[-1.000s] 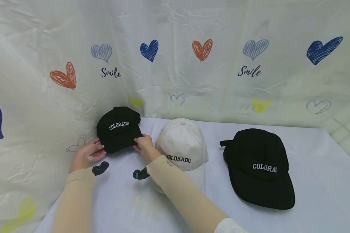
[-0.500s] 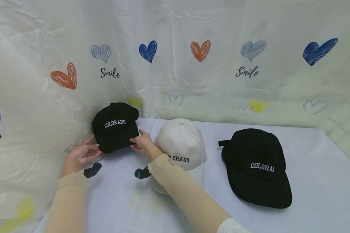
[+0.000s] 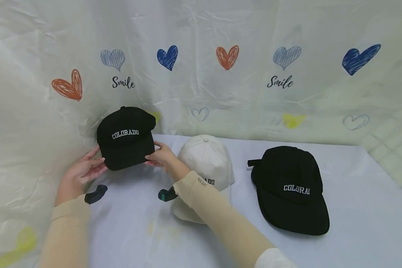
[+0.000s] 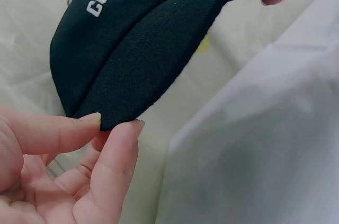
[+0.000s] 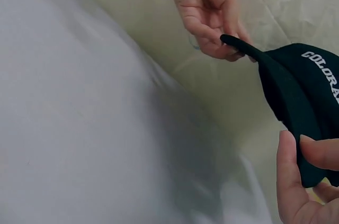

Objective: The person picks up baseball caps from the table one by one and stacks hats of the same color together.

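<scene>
A black baseball cap (image 3: 125,137) with white COLORADO lettering is held up at the left rear of the table, brim toward me. My left hand (image 3: 82,171) pinches one side of its brim (image 4: 153,65) between thumb and fingers, seen close in the left wrist view. On the other side my right hand (image 3: 163,156) pinches the brim's opposite edge, as the right wrist view shows too. Under my right forearm lies a cream baseball cap (image 3: 206,156), its lettering and brim partly covered by the sleeve.
Another black cap (image 3: 288,190) lies on the right part of the white-covered table (image 3: 355,208), its strap sticking out leftward. A pale curtain (image 3: 194,29) printed with hearts hangs behind and along the left side. Dark wrist devices (image 3: 96,194) sit at both cuffs.
Both hands have lifted the held black cap upward and a little to the left. The left arm has shifted left. The cream cap and the other black cap stay in place.
</scene>
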A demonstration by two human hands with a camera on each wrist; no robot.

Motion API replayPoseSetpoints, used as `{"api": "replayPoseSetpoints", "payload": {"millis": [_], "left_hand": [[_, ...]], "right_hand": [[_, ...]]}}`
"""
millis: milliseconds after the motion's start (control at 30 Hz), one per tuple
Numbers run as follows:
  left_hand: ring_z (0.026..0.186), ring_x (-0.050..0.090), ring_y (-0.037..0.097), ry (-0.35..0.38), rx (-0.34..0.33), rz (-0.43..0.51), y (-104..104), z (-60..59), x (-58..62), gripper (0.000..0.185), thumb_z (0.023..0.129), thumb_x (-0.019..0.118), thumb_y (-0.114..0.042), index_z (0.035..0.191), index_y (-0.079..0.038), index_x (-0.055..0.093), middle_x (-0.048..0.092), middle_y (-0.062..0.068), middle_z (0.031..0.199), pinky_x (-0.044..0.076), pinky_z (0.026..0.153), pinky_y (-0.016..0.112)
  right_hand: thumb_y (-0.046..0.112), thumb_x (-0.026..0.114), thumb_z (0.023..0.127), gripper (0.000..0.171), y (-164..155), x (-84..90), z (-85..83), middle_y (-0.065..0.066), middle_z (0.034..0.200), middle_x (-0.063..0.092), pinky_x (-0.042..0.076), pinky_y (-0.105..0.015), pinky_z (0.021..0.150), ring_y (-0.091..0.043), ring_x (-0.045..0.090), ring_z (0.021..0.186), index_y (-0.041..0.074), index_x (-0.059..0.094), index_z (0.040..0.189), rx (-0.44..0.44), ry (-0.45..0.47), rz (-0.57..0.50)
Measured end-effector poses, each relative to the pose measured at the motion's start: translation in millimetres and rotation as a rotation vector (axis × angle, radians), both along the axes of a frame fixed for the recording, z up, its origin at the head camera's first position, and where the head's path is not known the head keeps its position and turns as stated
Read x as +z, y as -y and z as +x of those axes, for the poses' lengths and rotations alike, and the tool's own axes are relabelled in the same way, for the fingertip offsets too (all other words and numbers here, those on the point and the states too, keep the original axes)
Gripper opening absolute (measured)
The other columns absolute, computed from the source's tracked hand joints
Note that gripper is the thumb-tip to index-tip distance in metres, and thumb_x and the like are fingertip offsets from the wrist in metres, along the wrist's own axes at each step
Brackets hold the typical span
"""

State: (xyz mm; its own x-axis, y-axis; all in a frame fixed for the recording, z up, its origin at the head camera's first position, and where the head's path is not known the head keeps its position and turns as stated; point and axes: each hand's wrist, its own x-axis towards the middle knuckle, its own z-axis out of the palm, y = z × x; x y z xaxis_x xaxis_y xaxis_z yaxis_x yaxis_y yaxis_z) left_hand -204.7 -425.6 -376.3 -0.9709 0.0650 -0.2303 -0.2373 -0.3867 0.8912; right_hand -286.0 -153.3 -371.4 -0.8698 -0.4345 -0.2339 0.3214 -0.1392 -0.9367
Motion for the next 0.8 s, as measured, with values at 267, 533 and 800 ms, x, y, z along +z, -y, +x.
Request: {"api": "replayPoseSetpoints", "payload": {"millis": [267,533,800], "left_hand": [[0.083,0.066,0.017,-0.031,0.014,0.106,-11.4,0.8,15.4,0.075,0.104,0.045,0.009,0.159,-0.04,0.033,0.061,0.004,0.096,0.061,0.079,0.029],[0.083,0.068,0.019,-0.08,-0.004,0.131,-21.4,2.0,30.4,0.053,0.103,0.049,0.01,0.106,-0.032,0.081,0.066,0.006,0.097,0.061,0.076,0.031],[0.086,0.069,0.02,-0.03,0.024,0.176,-37.8,4.0,45.6,0.045,0.101,0.055,0.008,0.107,-0.028,0.081,0.068,0.006,0.101,0.061,0.079,0.031]], "right_hand": [[-0.018,0.066,0.089,0.08,-15.3,18.4,2.5,-0.01,0.097,0.058,0.056,-0.044,0.091,-0.021,0.063,0.071,0.014,0.039,0.158,0.023,-0.014,-0.012],[-0.02,0.064,0.088,0.09,-32.5,37.3,5.9,-0.011,0.093,0.056,0.054,-0.045,0.093,-0.02,0.065,0.07,0.018,0.029,0.162,0.072,-0.027,-0.015],[-0.018,0.066,0.09,0.091,-53.2,54.6,5.4,-0.011,0.102,0.055,0.058,-0.04,0.088,-0.02,0.066,0.076,0.019,0.026,0.163,0.109,-0.078,0.031]]}}
